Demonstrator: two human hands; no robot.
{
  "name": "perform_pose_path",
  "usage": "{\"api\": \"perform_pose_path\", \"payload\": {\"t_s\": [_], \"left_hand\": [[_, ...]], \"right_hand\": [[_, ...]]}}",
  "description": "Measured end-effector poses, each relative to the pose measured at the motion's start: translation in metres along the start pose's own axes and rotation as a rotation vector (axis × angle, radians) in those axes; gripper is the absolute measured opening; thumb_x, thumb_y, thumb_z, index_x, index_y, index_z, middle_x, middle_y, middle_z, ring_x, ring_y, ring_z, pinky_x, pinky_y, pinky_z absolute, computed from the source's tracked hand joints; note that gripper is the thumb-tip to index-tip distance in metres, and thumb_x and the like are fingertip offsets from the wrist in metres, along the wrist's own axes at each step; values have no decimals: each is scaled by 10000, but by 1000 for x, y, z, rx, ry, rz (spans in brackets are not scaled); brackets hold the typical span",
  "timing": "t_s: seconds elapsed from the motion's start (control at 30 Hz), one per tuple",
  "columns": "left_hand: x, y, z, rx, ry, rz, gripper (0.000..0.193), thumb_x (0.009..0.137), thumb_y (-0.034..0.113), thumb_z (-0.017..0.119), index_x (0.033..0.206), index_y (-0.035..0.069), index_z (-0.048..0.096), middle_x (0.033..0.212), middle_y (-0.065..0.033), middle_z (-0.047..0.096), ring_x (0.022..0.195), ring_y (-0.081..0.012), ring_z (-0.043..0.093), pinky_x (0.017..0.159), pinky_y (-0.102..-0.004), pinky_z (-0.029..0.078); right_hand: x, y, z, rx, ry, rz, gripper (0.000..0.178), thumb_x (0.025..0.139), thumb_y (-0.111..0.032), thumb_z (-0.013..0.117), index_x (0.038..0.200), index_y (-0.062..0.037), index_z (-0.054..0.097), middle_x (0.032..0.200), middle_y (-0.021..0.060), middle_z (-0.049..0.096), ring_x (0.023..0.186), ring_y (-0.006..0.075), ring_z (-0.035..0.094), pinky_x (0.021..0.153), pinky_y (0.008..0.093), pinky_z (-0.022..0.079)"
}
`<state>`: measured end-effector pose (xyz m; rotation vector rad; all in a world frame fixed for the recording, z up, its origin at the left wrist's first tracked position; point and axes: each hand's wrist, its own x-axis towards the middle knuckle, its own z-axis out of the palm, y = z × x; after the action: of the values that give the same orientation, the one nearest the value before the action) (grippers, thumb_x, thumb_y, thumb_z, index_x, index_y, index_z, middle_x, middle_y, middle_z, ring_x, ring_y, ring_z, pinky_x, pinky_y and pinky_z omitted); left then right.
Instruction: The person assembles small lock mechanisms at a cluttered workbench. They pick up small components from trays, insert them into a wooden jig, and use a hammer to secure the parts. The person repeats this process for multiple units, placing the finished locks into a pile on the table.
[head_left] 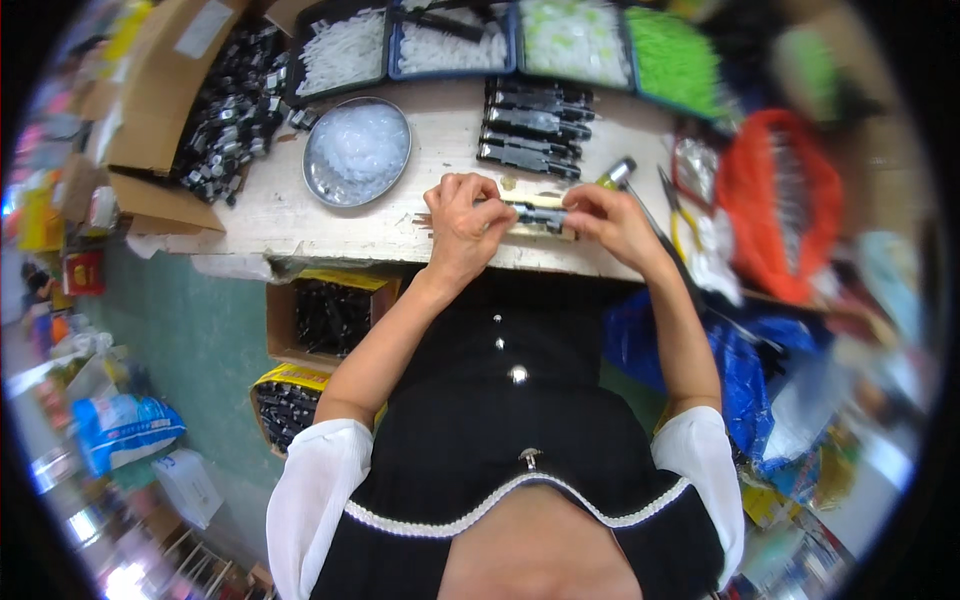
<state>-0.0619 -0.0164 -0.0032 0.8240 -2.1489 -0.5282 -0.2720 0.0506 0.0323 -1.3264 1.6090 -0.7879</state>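
Note:
A slim black-and-silver part point(538, 217) lies level between my two hands, low over the near side of the whitish worktable point(330, 232). My left hand point(465, 225) is closed round its left end, thumb and fingertips pressed on it. At its right end, my right hand point(612, 228) pinches it with thumb and forefinger. Just beyond, several similar black-and-silver parts point(535, 125) lie stacked in a row. A tool with a yellow-green band and metal head point(617, 172) rests by my right fingers. What my left palm covers is hidden.
A metal bowl point(312, 172) holds translucent pieces; trays of white and green pieces point(675, 62) line the back. Small black-and-silver pieces spill from a cardboard box point(150, 100) at left. Yellow-handled pliers point(686, 232) and a red bag point(745, 190) sit at right. Boxes point(283, 320) stand below.

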Motion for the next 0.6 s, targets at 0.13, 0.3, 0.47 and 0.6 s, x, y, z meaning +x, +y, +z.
{"api": "perform_pose_path", "payload": {"t_s": [0.13,0.3,0.47,0.6], "left_hand": [[0,0,-1,18,-12,10,125,618,96,733,678,137,632,842,23,554,875,-189,467,757,-349,281],[-1,0,0,1,-18,-15,85,626,106,708,657,130,633,839,20,541,899,-206,465,770,-371,285],[1,0,0,15,-20,-2,94,628,111,718,673,126,638,844,9,553,885,-205,469,763,-365,286],[-2,0,0,38,-29,8,100,643,107,716,710,116,642,860,-16,561,866,-212,478,761,-359,296]], "right_hand": [[4,3,4,-26,35,56,130,761,-93,674,840,-18,603,659,51,606,608,114,547,585,268,435],[7,1,4,-78,27,119,146,742,-117,698,786,-22,596,615,36,590,584,103,544,542,262,420],[13,9,1,178,-14,230,170,721,-78,722,715,-52,555,580,17,568,459,59,458,406,220,333],[21,16,4,349,-65,285,162,677,-57,706,651,-45,546,532,31,538,420,81,456,377,238,317]]}}
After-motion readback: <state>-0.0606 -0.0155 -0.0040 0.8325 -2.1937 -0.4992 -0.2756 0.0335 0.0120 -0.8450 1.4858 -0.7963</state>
